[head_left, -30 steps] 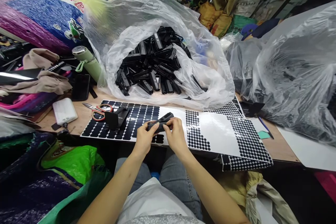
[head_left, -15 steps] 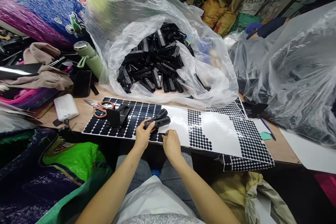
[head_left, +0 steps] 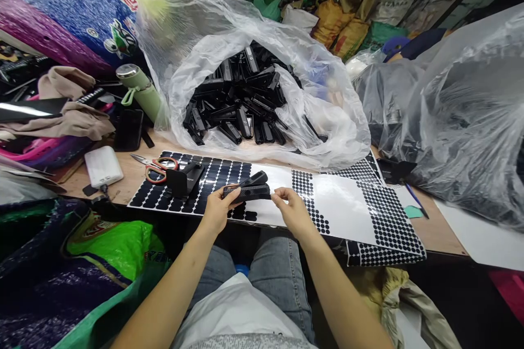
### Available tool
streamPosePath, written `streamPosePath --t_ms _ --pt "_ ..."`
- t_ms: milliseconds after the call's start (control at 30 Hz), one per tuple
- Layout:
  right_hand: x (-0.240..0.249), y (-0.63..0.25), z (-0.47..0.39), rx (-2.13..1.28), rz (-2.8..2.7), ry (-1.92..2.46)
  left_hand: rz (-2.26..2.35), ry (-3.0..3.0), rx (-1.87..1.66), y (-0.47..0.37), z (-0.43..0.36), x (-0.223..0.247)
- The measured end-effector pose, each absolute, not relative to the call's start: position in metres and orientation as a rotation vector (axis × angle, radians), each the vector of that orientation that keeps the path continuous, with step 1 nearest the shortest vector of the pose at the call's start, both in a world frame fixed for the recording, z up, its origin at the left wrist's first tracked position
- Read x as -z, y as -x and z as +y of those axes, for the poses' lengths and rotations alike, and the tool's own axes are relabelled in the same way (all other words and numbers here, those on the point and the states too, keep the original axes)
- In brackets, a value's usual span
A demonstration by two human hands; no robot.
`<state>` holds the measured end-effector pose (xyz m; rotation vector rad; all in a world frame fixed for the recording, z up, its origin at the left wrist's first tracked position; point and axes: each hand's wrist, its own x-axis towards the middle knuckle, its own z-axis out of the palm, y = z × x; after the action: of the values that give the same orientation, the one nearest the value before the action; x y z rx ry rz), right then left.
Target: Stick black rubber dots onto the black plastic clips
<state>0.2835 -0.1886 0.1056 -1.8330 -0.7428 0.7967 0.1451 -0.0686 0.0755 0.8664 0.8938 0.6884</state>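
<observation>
My left hand is closed on a black plastic piece with two long arms spread in a narrow V and a textured face. It is held just above a sheet of black stick-on pads. At the piece's right end, my right hand has thumb and forefinger pinched together. Whether a small pad is between those fingers cannot be made out. To the left, a black L-shaped stand stands on the sheet beside orange-handled scissors.
Behind the sheet lies a clear plastic bag spilling many black plastic parts. Sheets of small round dots extend rightward over the table edge. A white power bank, phone and green bottle stand left. Another plastic bag bulges at right.
My right hand has moved up and right from the sheet's front edge to the end of the black piece. My left hand has turned the piece more level and shifted slightly left.
</observation>
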Motion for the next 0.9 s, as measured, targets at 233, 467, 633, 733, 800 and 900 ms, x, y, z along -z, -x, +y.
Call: streamPosePath --t_ms 233,467,633,733,800,900 --pt "-0.120 -0.303 -0.185 -1.089 -0.623 1.711 0.854 -0.916 -0.617 -0.144 -0.079 -0.095" --pt "-0.115 -0.299 -0.188 -1.059 -0.591 1.696 0.851 -0.916 -0.614 -0.144 -0.083 -0.094" --pt "-0.113 -0.296 -0.188 -1.015 -0.602 1.714 0.847 -0.917 -0.618 -0.144 -0.084 -0.094" --pt "-0.111 -0.294 -0.189 -0.979 -0.612 1.727 0.854 -0.911 -0.619 -0.143 -0.085 -0.095" --pt "-0.109 -0.293 -0.189 -0.941 -0.630 1.737 0.859 -0.907 -0.624 -0.143 -0.086 -0.096" --pt "-0.109 -0.291 -0.192 -0.872 -0.670 1.786 0.858 -0.903 -0.626 -0.143 -0.087 -0.098"
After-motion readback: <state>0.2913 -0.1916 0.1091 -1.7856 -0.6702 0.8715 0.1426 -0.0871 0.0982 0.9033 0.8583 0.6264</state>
